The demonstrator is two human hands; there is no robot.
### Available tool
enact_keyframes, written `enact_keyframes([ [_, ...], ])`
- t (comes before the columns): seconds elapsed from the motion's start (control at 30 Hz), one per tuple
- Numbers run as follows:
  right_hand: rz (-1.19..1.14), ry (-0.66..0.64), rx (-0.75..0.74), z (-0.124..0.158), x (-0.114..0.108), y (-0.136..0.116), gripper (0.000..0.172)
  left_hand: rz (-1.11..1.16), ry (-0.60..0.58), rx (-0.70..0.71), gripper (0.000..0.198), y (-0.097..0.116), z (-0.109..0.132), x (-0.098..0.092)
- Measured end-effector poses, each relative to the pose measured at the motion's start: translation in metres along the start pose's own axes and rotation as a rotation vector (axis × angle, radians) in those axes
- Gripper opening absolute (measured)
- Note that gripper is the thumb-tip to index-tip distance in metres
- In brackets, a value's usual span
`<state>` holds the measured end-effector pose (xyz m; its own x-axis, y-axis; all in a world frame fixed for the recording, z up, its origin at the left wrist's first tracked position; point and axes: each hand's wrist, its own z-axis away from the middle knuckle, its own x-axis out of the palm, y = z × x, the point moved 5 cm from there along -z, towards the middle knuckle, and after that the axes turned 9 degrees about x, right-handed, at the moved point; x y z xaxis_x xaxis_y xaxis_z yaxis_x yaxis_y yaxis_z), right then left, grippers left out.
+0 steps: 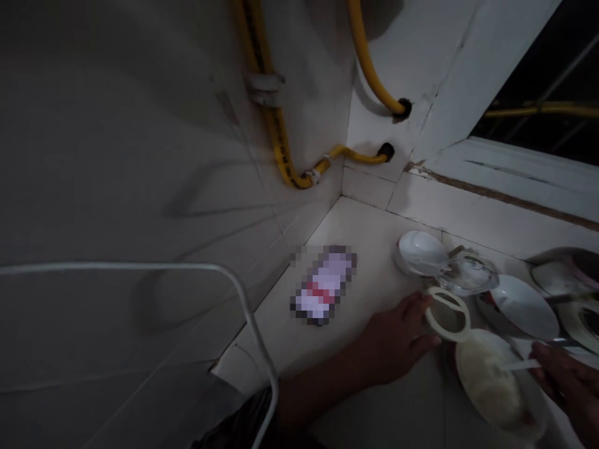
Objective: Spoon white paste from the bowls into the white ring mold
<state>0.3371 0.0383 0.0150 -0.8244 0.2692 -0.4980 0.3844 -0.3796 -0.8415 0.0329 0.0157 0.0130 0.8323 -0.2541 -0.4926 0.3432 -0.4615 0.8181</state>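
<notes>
My left hand (397, 340) is closed on the side of a small round container with a cream rim (448, 337), fingertips and thumb at its edge. A pale bar crosses inside that rim. At the lower right, my right hand (568, 383) grips a white plastic utensil (520, 365), perhaps a spoon. Its far end meets a soft, pale mass (489, 380) heaped in an oval white bowl (538, 424). Whether the tip is sunk in the mass is hard to tell in the dim light. The bowl stands just below the container.
Behind my hands are a white bowl (423, 249), a clear plastic container (468, 273) and another white bowl (526, 305). A lit, blurred phone (325, 284) lies on the counter (374, 249). Yellow pipes (281, 140) run along the wall; a white bent rod (248, 299) crosses at left.
</notes>
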Motion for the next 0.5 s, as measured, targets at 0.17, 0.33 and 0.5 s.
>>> enact_keyframes([
  [0.17,-0.005,-0.091,0.049,0.017,0.018,-0.024,0.045,0.026,0.034,-0.004,0.051,-0.005,-0.001,0.001],
  [0.33,-0.013,-0.154,-0.020,0.016,0.021,-0.027,0.050,0.028,0.083,0.047,0.045,-0.010,-0.003,0.002],
  [0.5,-0.050,-0.171,-0.032,0.016,0.020,-0.026,0.054,0.016,0.135,0.064,0.044,-0.014,-0.005,0.000],
])
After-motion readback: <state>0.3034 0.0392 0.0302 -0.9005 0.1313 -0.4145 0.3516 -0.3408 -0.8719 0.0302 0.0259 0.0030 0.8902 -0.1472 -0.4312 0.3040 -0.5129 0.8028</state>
